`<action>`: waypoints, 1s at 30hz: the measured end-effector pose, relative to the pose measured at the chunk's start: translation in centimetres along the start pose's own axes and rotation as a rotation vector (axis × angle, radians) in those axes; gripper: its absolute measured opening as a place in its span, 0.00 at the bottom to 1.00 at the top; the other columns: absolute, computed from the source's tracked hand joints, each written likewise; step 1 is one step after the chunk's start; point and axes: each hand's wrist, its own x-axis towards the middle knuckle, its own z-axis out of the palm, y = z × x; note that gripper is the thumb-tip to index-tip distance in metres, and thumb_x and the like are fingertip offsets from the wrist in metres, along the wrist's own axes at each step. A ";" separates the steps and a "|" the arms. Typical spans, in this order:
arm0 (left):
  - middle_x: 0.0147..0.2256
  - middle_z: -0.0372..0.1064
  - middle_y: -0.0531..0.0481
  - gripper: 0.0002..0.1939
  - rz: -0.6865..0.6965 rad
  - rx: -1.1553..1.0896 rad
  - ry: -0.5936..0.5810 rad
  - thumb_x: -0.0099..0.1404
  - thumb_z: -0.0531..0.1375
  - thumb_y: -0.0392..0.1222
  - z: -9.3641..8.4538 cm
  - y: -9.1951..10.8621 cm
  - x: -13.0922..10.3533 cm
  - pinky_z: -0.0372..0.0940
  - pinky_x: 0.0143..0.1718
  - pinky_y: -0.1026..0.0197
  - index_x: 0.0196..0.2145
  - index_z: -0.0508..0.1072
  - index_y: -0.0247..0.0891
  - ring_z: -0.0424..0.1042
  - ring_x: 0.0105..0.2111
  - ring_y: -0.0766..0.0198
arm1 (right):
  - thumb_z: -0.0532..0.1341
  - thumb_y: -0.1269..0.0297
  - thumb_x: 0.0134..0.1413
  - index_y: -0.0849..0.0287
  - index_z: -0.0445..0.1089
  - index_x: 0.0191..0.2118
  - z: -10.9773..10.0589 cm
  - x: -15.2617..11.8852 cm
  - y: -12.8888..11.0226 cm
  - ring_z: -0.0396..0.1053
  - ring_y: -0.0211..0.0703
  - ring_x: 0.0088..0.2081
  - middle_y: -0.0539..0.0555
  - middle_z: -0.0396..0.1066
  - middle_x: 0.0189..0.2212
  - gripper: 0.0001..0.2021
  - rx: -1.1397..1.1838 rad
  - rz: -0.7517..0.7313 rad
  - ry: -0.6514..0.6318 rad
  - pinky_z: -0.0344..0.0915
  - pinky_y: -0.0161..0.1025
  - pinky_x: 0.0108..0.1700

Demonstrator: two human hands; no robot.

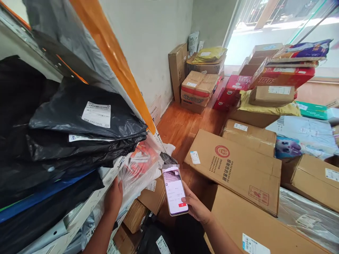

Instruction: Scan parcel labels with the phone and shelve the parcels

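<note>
My right hand (197,204) is closed round a smartphone (175,192), with the thumb over the lower right of its lit screen. A picture fills the top of the screen, with text lines and a red button below. At the shelf, my left hand (113,195) is closed at the near edge of a clear plastic parcel (141,164) with red and white contents. Its fingertips are partly hidden. Above that parcel lies a stack of black plastic parcels (87,109) with white labels.
A metal shelf frame (97,190) runs along the left. Cardboard boxes (235,165) crowd the right side, and more boxes (198,90) stand by the wall. Reddish wooden floor (174,123) shows between them. A black parcel (156,240) lies below the phone.
</note>
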 end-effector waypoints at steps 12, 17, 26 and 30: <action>0.20 0.61 0.51 0.09 -0.129 0.216 -0.110 0.68 0.47 0.47 0.5 -1.3 -0.9 0.48 0.25 0.60 0.30 0.52 0.45 0.66 0.22 0.53 | 0.71 0.40 0.45 0.53 0.66 0.53 -1.4 10.8 0.8 0.75 0.48 0.38 0.53 0.77 0.42 0.34 0.079 0.049 -0.105 0.70 0.45 0.42; 0.23 0.64 0.50 0.11 -0.125 0.203 -0.087 0.67 0.45 0.52 1.3 -2.7 -1.1 0.54 0.26 0.61 0.31 0.49 0.46 0.67 0.26 0.54 | 0.70 0.35 0.42 0.54 0.69 0.50 -0.5 15.8 2.6 0.73 0.45 0.38 0.52 0.76 0.43 0.35 0.137 0.025 -0.134 0.67 0.37 0.36; 0.22 0.63 0.51 0.16 -0.195 0.097 -0.003 0.57 0.51 0.59 2.6 -4.9 -1.5 0.52 0.25 0.62 0.29 0.53 0.45 0.63 0.23 0.57 | 0.52 0.40 0.66 0.58 0.72 0.45 3.5 26.3 3.6 0.72 0.41 0.30 0.53 0.76 0.34 0.25 0.150 0.087 -0.237 0.67 0.36 0.33; 0.21 0.62 0.50 0.16 -0.200 0.080 0.004 0.56 0.50 0.59 3.0 -5.3 -1.3 0.52 0.25 0.62 0.28 0.52 0.46 0.63 0.23 0.56 | 0.48 0.44 0.70 0.59 0.71 0.41 5.3 28.9 2.6 0.70 0.39 0.26 0.52 0.74 0.30 0.24 0.147 0.092 -0.267 0.67 0.36 0.30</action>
